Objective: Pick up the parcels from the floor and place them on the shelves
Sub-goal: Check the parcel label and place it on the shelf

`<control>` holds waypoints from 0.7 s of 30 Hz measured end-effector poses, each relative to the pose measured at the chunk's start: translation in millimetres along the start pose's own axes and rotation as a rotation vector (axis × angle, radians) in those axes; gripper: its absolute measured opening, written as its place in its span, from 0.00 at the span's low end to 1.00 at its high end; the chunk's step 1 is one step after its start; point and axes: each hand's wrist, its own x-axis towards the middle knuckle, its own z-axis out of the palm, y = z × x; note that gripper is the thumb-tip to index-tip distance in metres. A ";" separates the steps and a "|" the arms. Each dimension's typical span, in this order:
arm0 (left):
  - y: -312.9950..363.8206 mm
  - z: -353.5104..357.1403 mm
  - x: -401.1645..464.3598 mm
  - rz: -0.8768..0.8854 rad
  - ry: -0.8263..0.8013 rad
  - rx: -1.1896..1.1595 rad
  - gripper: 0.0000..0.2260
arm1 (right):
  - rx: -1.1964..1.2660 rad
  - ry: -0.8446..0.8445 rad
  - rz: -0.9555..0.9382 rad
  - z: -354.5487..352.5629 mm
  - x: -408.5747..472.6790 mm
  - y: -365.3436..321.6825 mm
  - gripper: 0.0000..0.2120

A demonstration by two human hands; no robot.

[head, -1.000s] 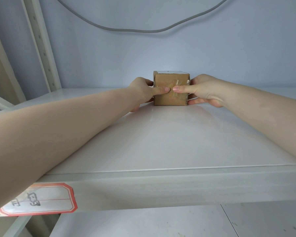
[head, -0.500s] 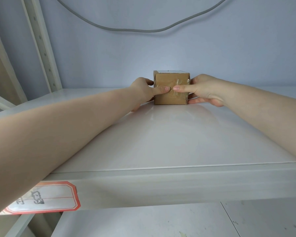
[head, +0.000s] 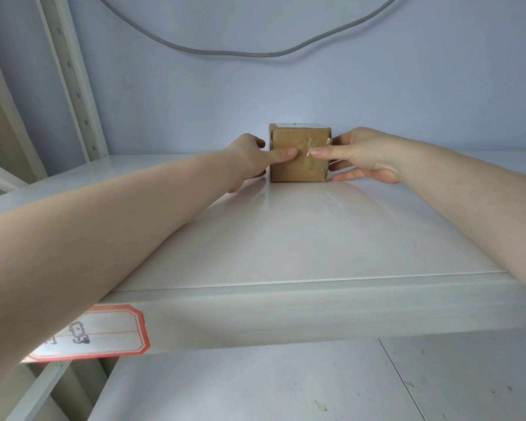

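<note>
A small brown cardboard parcel (head: 295,168) with clear tape on its front stands on the white shelf (head: 286,238), far back near the wall. My left hand (head: 249,156) clasps its left side, thumb across the front face. My right hand (head: 359,154) clasps its right side, thumb pressed on the taped front. The fingers behind the box are hidden.
A perforated white upright post (head: 70,77) rises at the left rear of the shelf. A grey cable (head: 249,53) sags along the wall above. A red-bordered label (head: 104,332) sticks to the shelf's front edge. Tiled floor (head: 286,387) shows below.
Both hands stay on the parcel, which rests in the same spot. The view has shifted slightly, the shelf's front edge sitting a little higher in frame.
</note>
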 end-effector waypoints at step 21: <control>29.4 -32.2 -259.8 0.218 0.142 -0.443 0.06 | 0.615 -0.173 -0.329 58.4 -218.1 -25.8 0.08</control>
